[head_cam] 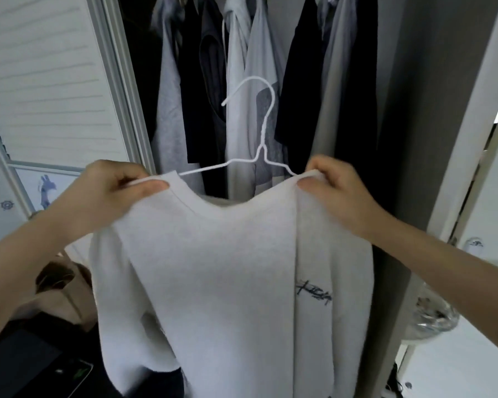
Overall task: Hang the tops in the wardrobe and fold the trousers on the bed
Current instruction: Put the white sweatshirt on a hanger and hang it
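A white sweatshirt [213,268] with a small dark print on its chest hangs in front of me on a white wire hanger [260,133]. My left hand [115,188] pinches the left shoulder of the sweatshirt together with the hanger's arm. My right hand [334,188] pinches the right shoulder the same way. The hanger's hook points up and is free, in front of the open wardrobe [408,110]. Inside the wardrobe, several grey, white and dark tops [242,67] hang close together. The rail is out of view.
A white slatted sliding door [46,81] stands at the left of the wardrobe opening, a white door frame [472,139] at the right. Dark items and a brown bag [58,291] lie low at the left. A glass object [434,314] sits at the lower right.
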The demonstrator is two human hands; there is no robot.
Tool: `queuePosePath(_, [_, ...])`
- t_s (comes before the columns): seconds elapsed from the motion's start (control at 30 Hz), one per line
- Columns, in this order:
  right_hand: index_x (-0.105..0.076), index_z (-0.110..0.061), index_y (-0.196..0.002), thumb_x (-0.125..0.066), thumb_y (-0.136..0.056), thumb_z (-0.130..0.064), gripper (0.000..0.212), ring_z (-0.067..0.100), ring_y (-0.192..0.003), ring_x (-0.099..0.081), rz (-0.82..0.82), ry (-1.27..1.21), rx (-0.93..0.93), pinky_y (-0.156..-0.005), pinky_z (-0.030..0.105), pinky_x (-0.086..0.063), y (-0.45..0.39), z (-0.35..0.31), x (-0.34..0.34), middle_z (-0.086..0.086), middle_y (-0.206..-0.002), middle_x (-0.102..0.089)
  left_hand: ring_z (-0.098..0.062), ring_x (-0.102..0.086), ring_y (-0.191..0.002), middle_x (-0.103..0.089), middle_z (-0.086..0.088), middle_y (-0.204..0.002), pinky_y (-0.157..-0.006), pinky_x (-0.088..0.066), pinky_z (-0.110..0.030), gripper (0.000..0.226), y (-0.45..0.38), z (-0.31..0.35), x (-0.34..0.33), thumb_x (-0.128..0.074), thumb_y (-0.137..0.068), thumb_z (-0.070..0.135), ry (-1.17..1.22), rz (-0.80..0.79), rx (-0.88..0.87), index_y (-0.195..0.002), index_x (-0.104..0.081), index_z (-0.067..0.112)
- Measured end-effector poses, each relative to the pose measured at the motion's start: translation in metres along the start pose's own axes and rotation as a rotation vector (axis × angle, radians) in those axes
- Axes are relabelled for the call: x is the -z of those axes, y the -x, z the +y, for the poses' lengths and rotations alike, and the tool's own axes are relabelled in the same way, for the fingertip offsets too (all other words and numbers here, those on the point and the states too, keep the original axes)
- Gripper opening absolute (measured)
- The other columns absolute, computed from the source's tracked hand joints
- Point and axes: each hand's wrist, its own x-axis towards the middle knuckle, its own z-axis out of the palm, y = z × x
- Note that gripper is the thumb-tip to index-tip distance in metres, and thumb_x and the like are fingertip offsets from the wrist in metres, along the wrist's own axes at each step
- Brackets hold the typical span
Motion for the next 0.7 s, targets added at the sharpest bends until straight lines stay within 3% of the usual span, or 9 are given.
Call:
queuePosePath(0.1, [-0.046, -0.004, -0.072, -0.06, -0.081, -0.008, 0.018, 0.013, -0.063, -0.041, -0.023, 0.034, -0.011, -0.061, 0.03, -0.034, -0.002, 0.006, 0.015, 0.01, -0.068, -0.044, -0.012, -0.041, -0.048, -0.046, -0.02, -0.058, -0.042, -0.03, -0.016, 0.056, 0.0, -0.008, 0.001, -0.061, -0.078, 0.053, 0.174, 0.027, 0.143, -0.065, -0.055, -0.001])
queuePosePath(0.17, [-0.047, -0.01, -0.072, -0.058, -0.074, -0.011, 0.011, 0.009, -0.066, -0.046, -0.048, 0.001, -0.02, -0.063, 0.022, -0.039, -0.005, 0.005, 0.02, 0.001, -0.07, -0.049, -0.018, -0.041, -0.053, -0.043, -0.017, -0.06, -0.043, -0.031, -0.019, 0.058, 0.001, -0.009, -0.002, -0.065, -0.081, 0.048, 0.344, 0.081, 0.182, -0.07, -0.051, -0.007])
queuePosePath(0.23, [-0.053, -0.02, -0.083, -0.059, -0.074, -0.012, 0.013, 0.009, -0.079, -0.057, -0.045, -0.096, -0.087, -0.073, 0.019, -0.046, -0.009, 0.011, 0.032, -0.003, -0.086, -0.06, -0.016, -0.046, -0.05, -0.051, -0.01, -0.058, -0.043, -0.035, -0.016, 0.055, 0.0, -0.013, -0.003, -0.069, -0.078, 0.045, 0.511, 0.178, 0.227, -0.071, -0.054, -0.007])
queuePosePath(0.33, [-0.052, -0.035, -0.107, -0.057, -0.09, -0.042, 0.019, 0.004, -0.098, -0.059, -0.173, 0.1, -0.221, -0.085, 0.024, -0.049, -0.002, 0.024, 0.051, -0.009, -0.109, -0.061, -0.008, -0.045, -0.042, -0.051, 0.004, -0.05, -0.036, -0.029, -0.017, 0.059, -0.001, -0.021, -0.002, -0.073, -0.08, 0.042, 0.572, 0.295, 0.275, -0.079, -0.054, -0.014])
queuePosePath(0.43, [-0.059, -0.008, -0.089, -0.038, -0.08, -0.067, 0.063, 0.013, -0.067, -0.056, -0.296, 0.334, -0.247, -0.065, 0.034, -0.044, 0.007, 0.026, 0.05, 0.003, -0.08, -0.061, -0.024, -0.043, -0.064, -0.047, -0.013, -0.073, -0.038, -0.031, -0.041, 0.081, -0.001, -0.024, -0.003, -0.077, -0.071, 0.053, 0.596, 0.288, 0.275, -0.087, -0.049, -0.02])
queuePosePath(0.47, [-0.057, -0.002, -0.083, -0.037, -0.08, -0.065, 0.066, 0.013, -0.06, -0.05, -0.283, 0.316, -0.221, -0.06, 0.034, -0.04, 0.008, 0.025, 0.049, 0.006, -0.072, -0.055, -0.028, -0.041, -0.069, -0.046, -0.017, -0.079, -0.043, -0.033, -0.043, 0.085, -0.001, -0.023, -0.003, -0.077, -0.068, 0.057, 0.598, 0.274, 0.27, -0.088, -0.048, -0.021])
queuePosePath(0.53, [-0.055, 0.0, -0.082, -0.04, -0.089, -0.053, 0.055, 0.008, -0.056, -0.044, -0.243, 0.293, -0.179, -0.054, 0.024, -0.036, 0.008, 0.02, 0.048, 0.006, -0.069, -0.049, -0.028, -0.042, -0.067, -0.048, -0.02, -0.079, -0.047, -0.039, -0.029, 0.086, -0.002, -0.022, -0.003, -0.077, -0.065, 0.06, 0.585, 0.244, 0.233, -0.086, -0.05, -0.019])
queuePosePath(0.6, [-0.055, -0.005, -0.084, -0.041, -0.097, -0.04, 0.04, 0.001, -0.053, -0.042, -0.2, 0.304, -0.156, -0.05, 0.013, -0.035, 0.007, 0.012, 0.048, 0.002, -0.069, -0.048, -0.026, -0.043, -0.064, -0.048, -0.021, -0.075, -0.046, -0.037, -0.018, 0.077, -0.004, -0.021, -0.002, -0.075, -0.07, 0.058, 0.568, 0.163, 0.197, -0.08, -0.052, -0.014])
queuePosePath(0.7, [-0.052, -0.006, -0.083, -0.039, -0.1, -0.033, 0.034, -0.002, -0.052, -0.041, -0.18, 0.307, -0.138, -0.048, 0.009, -0.034, 0.003, 0.001, 0.045, -0.003, -0.067, -0.044, -0.025, -0.045, -0.064, -0.049, -0.019, -0.072, -0.046, -0.038, -0.016, 0.058, -0.01, -0.018, 0.003, -0.069, -0.077, 0.051, 0.518, 0.033, 0.171, -0.075, -0.057, -0.007])
